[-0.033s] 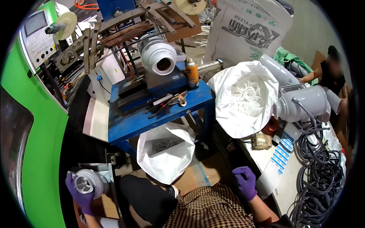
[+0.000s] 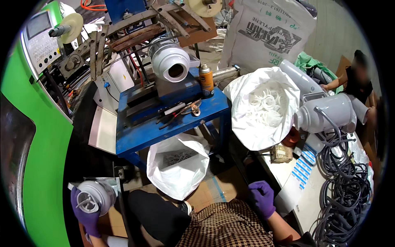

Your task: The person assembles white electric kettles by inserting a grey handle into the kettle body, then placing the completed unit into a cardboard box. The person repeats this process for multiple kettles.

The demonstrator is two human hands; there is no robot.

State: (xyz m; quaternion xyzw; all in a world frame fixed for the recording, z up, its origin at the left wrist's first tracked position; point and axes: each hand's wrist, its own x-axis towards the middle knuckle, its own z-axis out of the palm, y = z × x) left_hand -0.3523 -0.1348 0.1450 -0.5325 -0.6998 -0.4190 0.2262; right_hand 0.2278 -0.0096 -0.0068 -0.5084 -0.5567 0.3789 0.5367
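Hardly anything has moved beyond a slight shift of the grey pot (image 2: 103, 194) and my left hand (image 2: 85, 215), its fingers wrapped round the pot's side, between the green machine (image 2: 45, 160) and my leg (image 2: 158, 220). My right hand (image 2: 262, 199) curls loosely closed; whether it hides anything, I can't tell.

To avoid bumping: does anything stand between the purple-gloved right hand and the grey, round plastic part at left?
Yes: in this view, the black-trousered leg lies between the right hand and the grey, round plastic part. The purple-gloved left hand touches the part directly.
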